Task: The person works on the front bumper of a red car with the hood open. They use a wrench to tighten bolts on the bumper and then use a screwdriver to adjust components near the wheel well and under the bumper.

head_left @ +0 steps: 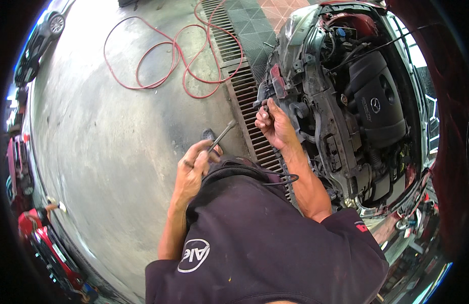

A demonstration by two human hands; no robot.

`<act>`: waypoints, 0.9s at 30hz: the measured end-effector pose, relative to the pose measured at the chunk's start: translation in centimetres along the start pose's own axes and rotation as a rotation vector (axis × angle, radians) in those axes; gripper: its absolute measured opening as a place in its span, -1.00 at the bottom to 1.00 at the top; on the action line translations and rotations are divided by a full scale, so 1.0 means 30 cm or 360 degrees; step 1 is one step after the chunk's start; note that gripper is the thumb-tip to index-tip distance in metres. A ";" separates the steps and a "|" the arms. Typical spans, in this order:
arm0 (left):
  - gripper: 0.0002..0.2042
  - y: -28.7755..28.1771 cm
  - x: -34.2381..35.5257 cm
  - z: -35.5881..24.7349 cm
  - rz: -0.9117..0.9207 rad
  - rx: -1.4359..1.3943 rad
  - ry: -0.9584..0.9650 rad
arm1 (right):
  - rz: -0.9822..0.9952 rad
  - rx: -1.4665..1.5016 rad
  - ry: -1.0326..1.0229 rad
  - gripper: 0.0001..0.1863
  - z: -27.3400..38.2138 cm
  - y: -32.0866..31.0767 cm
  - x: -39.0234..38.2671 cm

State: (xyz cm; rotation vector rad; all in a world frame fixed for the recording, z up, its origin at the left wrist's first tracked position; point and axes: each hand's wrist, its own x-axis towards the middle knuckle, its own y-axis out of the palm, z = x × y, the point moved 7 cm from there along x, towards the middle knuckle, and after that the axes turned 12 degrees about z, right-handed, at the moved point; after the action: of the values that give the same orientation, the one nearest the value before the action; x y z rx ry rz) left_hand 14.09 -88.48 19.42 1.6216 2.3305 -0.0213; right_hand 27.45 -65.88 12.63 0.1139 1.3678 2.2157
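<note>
My left hand point(193, 167) is closed round a rod-like metal wrench point(223, 136), which slants up and to the right and ends in a thicker, socket-like tip. Part of its near end is hidden in my fingers. To the right, my right hand point(278, 124) is raised at the front edge of the car, its fingers pinching a small dark piece point(265, 105) too small to name. Just beyond that hand lies the opened engine bay point(330, 121), its front parts exposed. My hands are apart from each other.
A black engine cover point(377, 101) sits in the bay. A metal floor grate point(244, 93) runs along the car's front, with a looped red hose point(176, 55) on the concrete beyond. A black cable point(282, 181) loops near my waist. Parked cars point(54, 248) and another person point(34, 220) are at left.
</note>
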 end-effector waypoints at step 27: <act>-0.64 -0.244 1.845 -0.414 0.0862 0.0424 -0.0190 | -0.0828 0.0135 -0.0575 -0.74 0.622 -0.176 1.281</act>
State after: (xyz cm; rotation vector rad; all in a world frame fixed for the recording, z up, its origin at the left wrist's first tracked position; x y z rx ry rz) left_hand -13.12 -38.28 16.13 2.2619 1.7926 -0.3112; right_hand 2.87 -30.66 9.53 0.1588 1.1333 1.6153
